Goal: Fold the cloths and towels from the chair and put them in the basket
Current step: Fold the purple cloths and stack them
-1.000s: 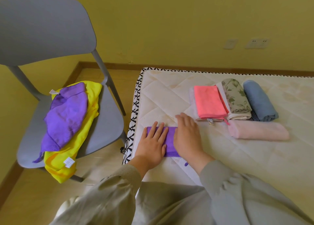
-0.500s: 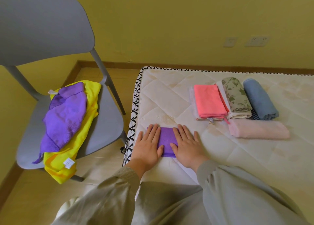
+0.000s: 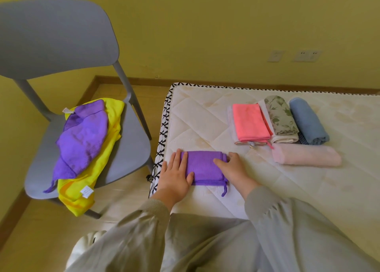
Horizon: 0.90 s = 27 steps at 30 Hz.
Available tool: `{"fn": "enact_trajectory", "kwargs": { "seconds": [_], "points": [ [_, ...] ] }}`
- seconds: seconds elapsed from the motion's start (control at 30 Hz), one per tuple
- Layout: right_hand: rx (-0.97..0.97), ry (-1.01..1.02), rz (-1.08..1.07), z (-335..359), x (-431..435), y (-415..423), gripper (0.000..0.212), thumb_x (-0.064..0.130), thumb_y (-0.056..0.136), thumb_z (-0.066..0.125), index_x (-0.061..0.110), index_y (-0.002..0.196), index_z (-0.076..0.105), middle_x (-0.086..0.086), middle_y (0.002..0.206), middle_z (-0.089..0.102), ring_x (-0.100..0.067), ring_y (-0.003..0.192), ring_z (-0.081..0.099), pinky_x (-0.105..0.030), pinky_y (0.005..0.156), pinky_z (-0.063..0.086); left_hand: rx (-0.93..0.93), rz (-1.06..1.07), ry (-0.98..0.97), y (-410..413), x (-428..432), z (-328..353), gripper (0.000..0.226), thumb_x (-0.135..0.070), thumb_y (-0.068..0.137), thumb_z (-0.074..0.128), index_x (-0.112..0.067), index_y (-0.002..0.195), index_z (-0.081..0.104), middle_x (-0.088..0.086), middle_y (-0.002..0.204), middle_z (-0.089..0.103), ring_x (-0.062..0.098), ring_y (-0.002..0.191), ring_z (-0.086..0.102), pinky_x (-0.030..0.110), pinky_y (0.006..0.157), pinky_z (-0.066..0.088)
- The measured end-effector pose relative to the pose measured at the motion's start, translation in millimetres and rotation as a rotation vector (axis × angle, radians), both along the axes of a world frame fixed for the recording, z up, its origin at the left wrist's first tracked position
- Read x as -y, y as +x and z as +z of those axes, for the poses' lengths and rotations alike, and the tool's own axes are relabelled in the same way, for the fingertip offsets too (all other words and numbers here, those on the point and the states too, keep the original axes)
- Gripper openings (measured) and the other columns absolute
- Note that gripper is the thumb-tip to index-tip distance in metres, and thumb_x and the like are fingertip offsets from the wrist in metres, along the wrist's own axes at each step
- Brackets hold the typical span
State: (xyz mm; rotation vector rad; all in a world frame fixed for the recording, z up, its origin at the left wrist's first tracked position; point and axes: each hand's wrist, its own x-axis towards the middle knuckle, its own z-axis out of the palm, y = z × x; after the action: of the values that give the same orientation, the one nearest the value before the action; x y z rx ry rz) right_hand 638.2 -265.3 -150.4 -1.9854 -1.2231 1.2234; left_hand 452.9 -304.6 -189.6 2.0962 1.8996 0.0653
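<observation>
Roughly two-thirds through, I'd say. Over on the left, the grey chair (image 3: 127, 154) has two cloths not yet folded: a crumpled purple cloth (image 3: 82, 140) lying on top of a yellow cloth (image 3: 112, 127) that hangs off the seat's front edge.

In the middle, on the near-left corner of the mattress (image 3: 205, 111), sits the folded purple cloth (image 3: 205, 167), a neat little rectangle with a hanging loop poking out at the bottom. The left hand (image 3: 174, 175) lies flat on its left edge with straight fingers. The right hand (image 3: 232, 169) presses the right edge, fingers loosely spread.

On the right are four finished ones: a coral cloth (image 3: 250, 121), a floral towel (image 3: 280, 117), a blue towel (image 3: 306, 121) and a pale pink towel (image 3: 306, 155). No basket in view, so that step looks undone.
</observation>
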Motion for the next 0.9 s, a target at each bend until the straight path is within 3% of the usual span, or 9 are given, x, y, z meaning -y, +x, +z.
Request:
{"fn": "enact_trajectory", "kwargs": {
  "seconds": [0.03,0.1,0.2,0.3,0.47,0.63,0.77,0.83,0.9],
  "points": [
    [-0.049,-0.049,-0.05,1,-1,1,0.051,0.031,0.08,0.07,-0.001,0.117,0.055,-0.006,0.1,0.061,-0.02,0.087,0.06,-0.026,0.074,0.046,-0.001,-0.002,-0.002,0,1,0,0.067,-0.053,0.098,0.015,-0.022,0.149,-0.016,0.003,0.158,-0.019,0.02,0.146,-0.014,0.038,0.115,-0.01],
    [-0.169,-0.144,-0.127,2,-1,2,0.039,0.032,0.078,0.074,0.002,0.1,0.061,-0.01,0.094,0.065,-0.024,0.085,0.063,-0.03,0.073,0.05,0.002,-0.005,-0.009,-1,1,0,0.067,-0.054,0.098,0.014,-0.023,0.149,-0.018,0.003,0.158,-0.02,0.02,0.146,-0.015,0.038,0.115,-0.011],
    [-0.48,-0.258,-0.189,11,5,-2,0.033,0.016,0.078,0.076,0.0,0.103,0.062,-0.014,0.089,0.068,-0.026,0.078,0.065,-0.036,0.077,0.054,0.009,-0.009,-0.033,-1,0,1,0.068,-0.053,0.098,0.015,-0.023,0.148,-0.019,0.002,0.157,-0.021,0.02,0.145,-0.016,0.038,0.115,-0.01],
    [-0.608,-0.303,-0.137,22,9,-8,0.032,0.006,0.08,0.071,-0.002,0.109,0.061,-0.015,0.09,0.069,-0.025,0.079,0.066,-0.039,0.082,0.054,0.015,-0.007,-0.037,-2,0,0,0.068,-0.053,0.099,0.016,-0.023,0.148,-0.019,0.002,0.157,-0.022,0.019,0.145,-0.017,0.038,0.115,-0.011],
    [-0.81,-0.398,-0.114,39,9,-10,0.012,0.0,0.089,0.057,0.002,0.099,0.062,-0.015,0.087,0.069,-0.025,0.078,0.067,-0.035,0.066,0.057,0.127,-0.028,0.065,-5,-5,2,0.062,-0.053,0.097,0.011,-0.029,0.147,-0.016,-0.009,0.154,-0.019,0.012,0.145,-0.014,0.035,0.114,-0.01],
    [-0.927,-0.266,-0.205,60,-2,0,0.021,-0.002,0.091,0.051,0.001,0.109,0.061,-0.012,0.086,0.07,-0.023,0.075,0.068,-0.037,0.078,0.055,0.21,0.127,0.09,6,-16,4,0.058,-0.049,0.097,0.005,-0.029,0.148,-0.011,-0.007,0.159,-0.01,0.01,0.144,-0.013,0.035,0.117,-0.008],
    [-1.154,-0.117,-0.273,81,-19,11,0.017,0.001,0.093,0.048,0.006,0.096,0.064,-0.009,0.082,0.074,-0.018,0.07,0.072,-0.031,0.065,0.06,0.056,0.112,0.03,21,-40,3,0.057,-0.047,0.099,0.01,-0.028,0.151,-0.005,-0.003,0.159,-0.012,0.022,0.145,-0.016,0.046,0.116,-0.006],
    [-1.148,-0.039,-0.324,89,-28,12,0.017,0.001,0.093,0.048,0.008,0.097,0.063,-0.008,0.082,0.073,-0.018,0.069,0.071,-0.03,0.064,0.059,0.015,0.073,0.042,30,-48,2,0.059,-0.049,0.098,0.013,-0.03,0.152,-0.003,-0.003,0.16,-0.012,0.024,0.146,-0.016,0.049,0.116,-0.004],
    [-0.992,0.072,-0.373,93,-38,12,0.016,0.0,0.093,0.049,0.008,0.096,0.062,-0.014,0.085,0.071,-0.02,0.069,0.068,-0.03,0.064,0.057,-0.004,0.06,0.098,33,-48,-2,0.06,-0.047,0.097,0.017,-0.03,0.152,-0.001,-0.003,0.16,-0.008,0.024,0.146,-0.014,0.049,0.117,-0.003]
  ]
}}
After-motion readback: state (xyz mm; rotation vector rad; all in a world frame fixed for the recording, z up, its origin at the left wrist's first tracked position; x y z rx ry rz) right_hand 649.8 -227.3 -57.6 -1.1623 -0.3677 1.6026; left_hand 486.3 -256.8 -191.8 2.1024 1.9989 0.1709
